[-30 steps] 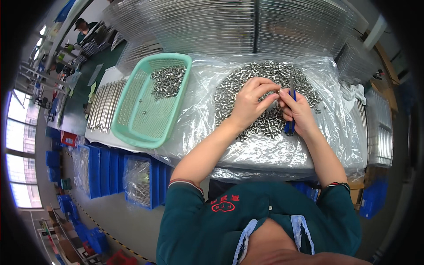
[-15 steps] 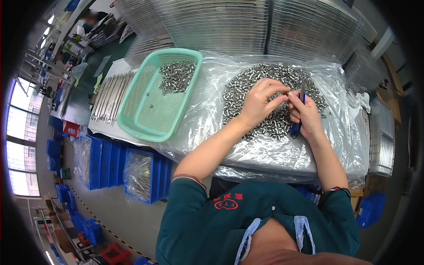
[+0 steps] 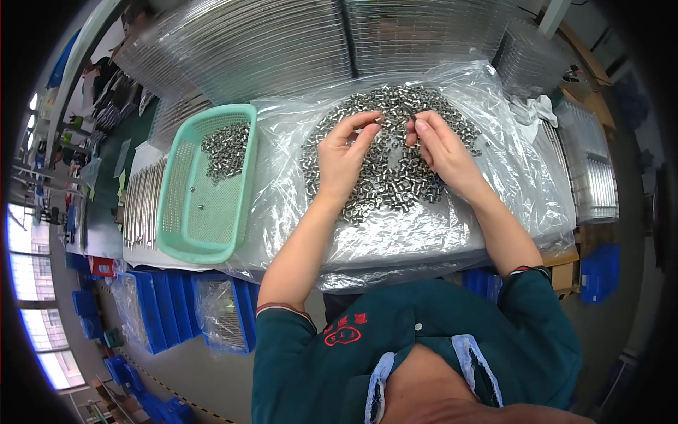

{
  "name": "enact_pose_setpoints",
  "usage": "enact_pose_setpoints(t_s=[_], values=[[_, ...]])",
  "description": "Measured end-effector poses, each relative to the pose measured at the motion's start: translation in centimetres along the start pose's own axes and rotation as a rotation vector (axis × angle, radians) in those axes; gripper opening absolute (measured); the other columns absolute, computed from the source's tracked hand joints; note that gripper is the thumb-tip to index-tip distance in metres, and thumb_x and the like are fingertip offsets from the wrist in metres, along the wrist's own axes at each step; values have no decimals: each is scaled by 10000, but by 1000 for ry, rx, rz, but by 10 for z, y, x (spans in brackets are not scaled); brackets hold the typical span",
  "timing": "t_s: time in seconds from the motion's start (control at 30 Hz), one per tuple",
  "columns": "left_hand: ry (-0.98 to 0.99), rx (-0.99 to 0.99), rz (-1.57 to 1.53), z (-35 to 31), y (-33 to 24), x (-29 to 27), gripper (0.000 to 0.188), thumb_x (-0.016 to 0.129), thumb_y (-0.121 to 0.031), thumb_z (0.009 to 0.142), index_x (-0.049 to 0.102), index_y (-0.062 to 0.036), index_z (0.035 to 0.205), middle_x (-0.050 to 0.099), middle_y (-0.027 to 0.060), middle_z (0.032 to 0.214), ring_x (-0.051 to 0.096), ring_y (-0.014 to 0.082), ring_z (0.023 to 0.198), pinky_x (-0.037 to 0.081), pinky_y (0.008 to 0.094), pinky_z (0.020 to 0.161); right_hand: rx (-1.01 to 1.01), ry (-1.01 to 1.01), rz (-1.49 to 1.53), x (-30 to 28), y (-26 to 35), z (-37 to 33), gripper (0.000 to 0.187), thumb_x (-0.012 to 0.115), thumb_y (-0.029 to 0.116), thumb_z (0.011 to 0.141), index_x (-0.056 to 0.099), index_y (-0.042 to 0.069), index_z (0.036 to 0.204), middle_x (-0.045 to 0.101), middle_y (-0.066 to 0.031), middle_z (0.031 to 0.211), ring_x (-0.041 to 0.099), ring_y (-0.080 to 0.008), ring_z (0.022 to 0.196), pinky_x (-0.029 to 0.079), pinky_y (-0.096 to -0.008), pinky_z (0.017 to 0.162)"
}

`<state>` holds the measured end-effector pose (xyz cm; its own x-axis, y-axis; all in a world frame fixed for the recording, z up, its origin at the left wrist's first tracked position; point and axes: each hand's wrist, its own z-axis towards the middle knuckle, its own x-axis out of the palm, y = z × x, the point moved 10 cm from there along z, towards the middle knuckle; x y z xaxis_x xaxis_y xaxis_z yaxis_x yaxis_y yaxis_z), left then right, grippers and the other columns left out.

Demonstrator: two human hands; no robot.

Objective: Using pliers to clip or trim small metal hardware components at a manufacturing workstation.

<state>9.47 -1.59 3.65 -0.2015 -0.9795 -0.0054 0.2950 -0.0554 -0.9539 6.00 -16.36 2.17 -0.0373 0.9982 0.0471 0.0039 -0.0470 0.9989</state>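
Note:
A broad heap of small shiny metal sleeve-like parts (image 3: 395,187) lies on clear plastic sheeting over the table. Above its left part is my left hand (image 3: 342,157), thumb and index finger curved together at the tips. Whatever small thing may sit between them is too tiny to name. Over the heap's right part, my right hand (image 3: 446,150) is closed, with a short dark bit showing at its fingertips. The blue-handled tool cannot be made out there now. To the left stands a mint-green plastic basket (image 3: 246,212) with more of the small metal parts (image 3: 226,152) inside.
Behind the heap rise tall stacks of clear plastic trays (image 3: 261,56). Metal rods (image 3: 143,205) lie left of the basket, and a white cloth (image 3: 533,112) lies at the right. Blue bins (image 3: 164,311) stand below the table's left edge.
My hands have moved apart; before, their fingertips met and a blue-handled tool stood upright in my right hand. The view has shifted, so the table sits further left in it.

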Motion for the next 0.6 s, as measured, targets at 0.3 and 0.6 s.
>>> enact_pose_setpoints(t_s=[0.3, 0.6], values=[[15, 111, 220, -2, -10, 4, 172, 595, -59, 822, 629, -33, 988, 644, 46, 930, 580, 94, 837, 451, 222, 730, -542, -186, -845, 7, 54, -19, 180, 549, 248, 838, 635, 104, 904, 629, -40, 803, 612, -214, 674, 476, -295, 553], [-27, 573, 631, -13, -51, 15, 144, 666, -64, 710, 646, -64, 853, 637, 52, 818, 590, 207, 753, 474, 289, 650, -674, -245, -1034, 12, 62, -23, 162, 571, 245, 819, 646, 114, 877, 626, -32, 755, 613, -203, 643, 482, -293, 535]])
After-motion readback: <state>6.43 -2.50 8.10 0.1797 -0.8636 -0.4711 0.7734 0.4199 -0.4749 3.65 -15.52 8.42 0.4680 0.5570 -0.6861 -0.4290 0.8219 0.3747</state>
